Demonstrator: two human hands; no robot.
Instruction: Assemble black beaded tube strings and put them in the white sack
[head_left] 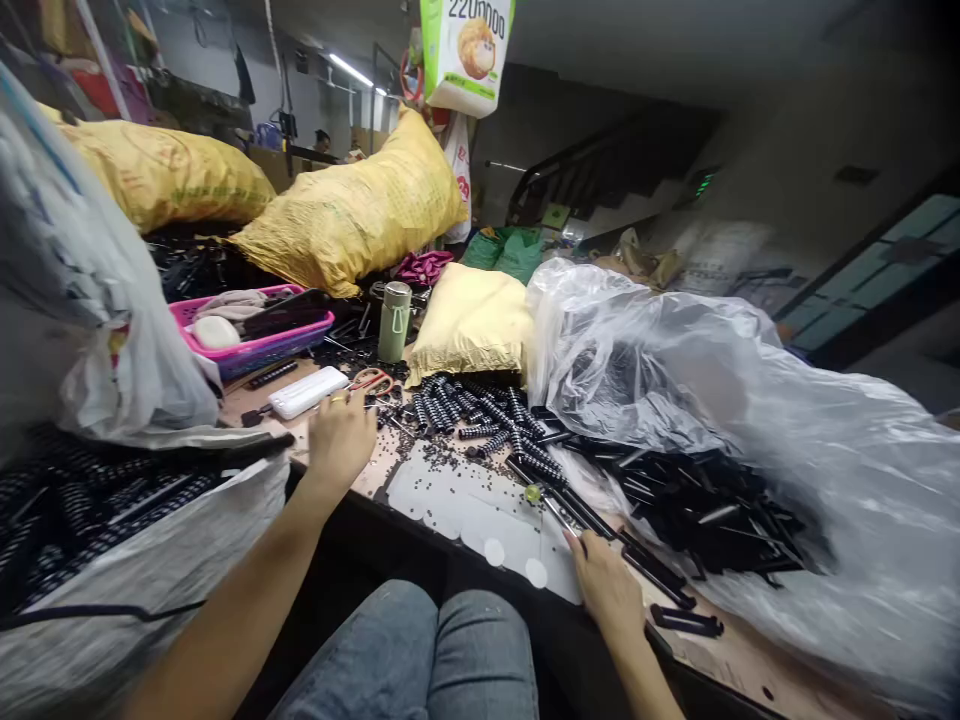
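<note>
White sack (217, 535) holding black ridged pieces (75, 490); pink basket (281, 336) holding cloth (231, 304); left hand (341, 438) near scissors (373, 380), whether gripping I cannot tell; ridged heap (517, 430) between the hands; right hand (606, 582), fingers closed on a slim shiny rod (558, 514); clear plastic bag (862, 450) holding black parts (697, 510).

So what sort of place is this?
Probably an assembly workshop: black ribbed pieces are heaped on the worktable, bulging yellow sacks lie behind, and a clear plastic bag holds black parts.
</note>
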